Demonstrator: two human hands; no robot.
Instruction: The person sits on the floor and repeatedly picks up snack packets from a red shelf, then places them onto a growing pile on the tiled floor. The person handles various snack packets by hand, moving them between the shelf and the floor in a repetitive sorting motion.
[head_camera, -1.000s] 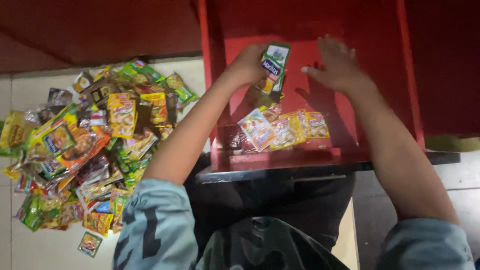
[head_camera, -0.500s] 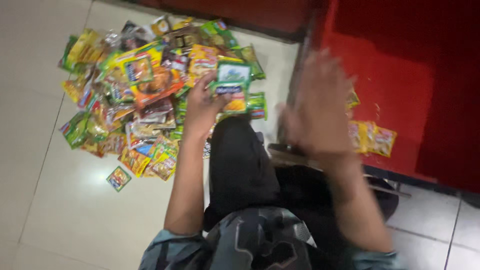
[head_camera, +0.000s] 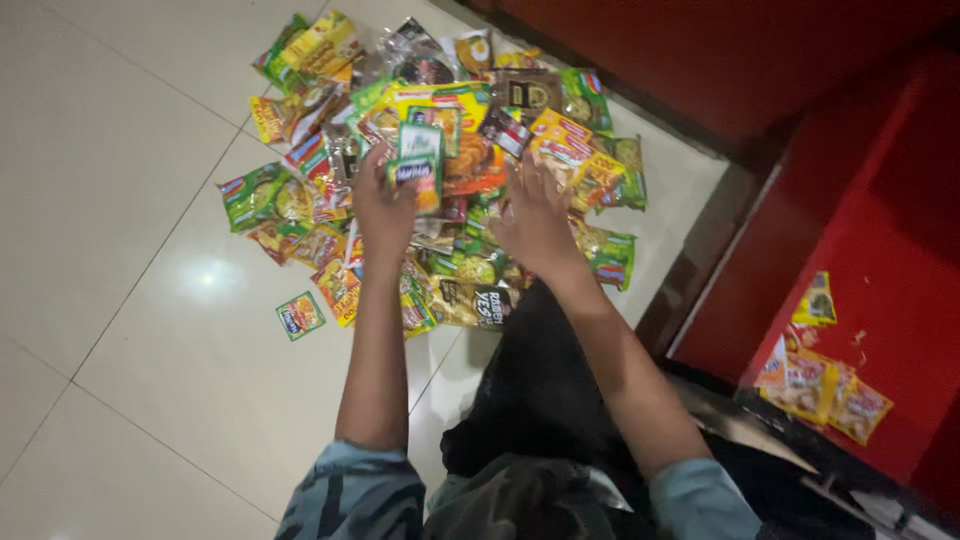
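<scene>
Head cam, looking down at a white tiled floor (head_camera: 130, 330). Left hand (head_camera: 385, 205) is closed around a small stack of green sachets (head_camera: 418, 165), held upright just above the big pile of snack and noodle packets (head_camera: 440, 170) spread on the floor at the far centre. Right hand (head_camera: 535, 215) is open, fingers (head_camera: 520, 180) spread wide, palm down, hovering over the right part of the pile; I can't tell whether it touches any packet, motion blur there. One loose green packet (head_camera: 300, 314) lies alone on the tile, near-left of the pile. To the right, a red shelf (head_camera: 890, 240) carries a few orange and yellow packets (head_camera: 825, 385) at its near edge, well apart from the pile.
</scene>
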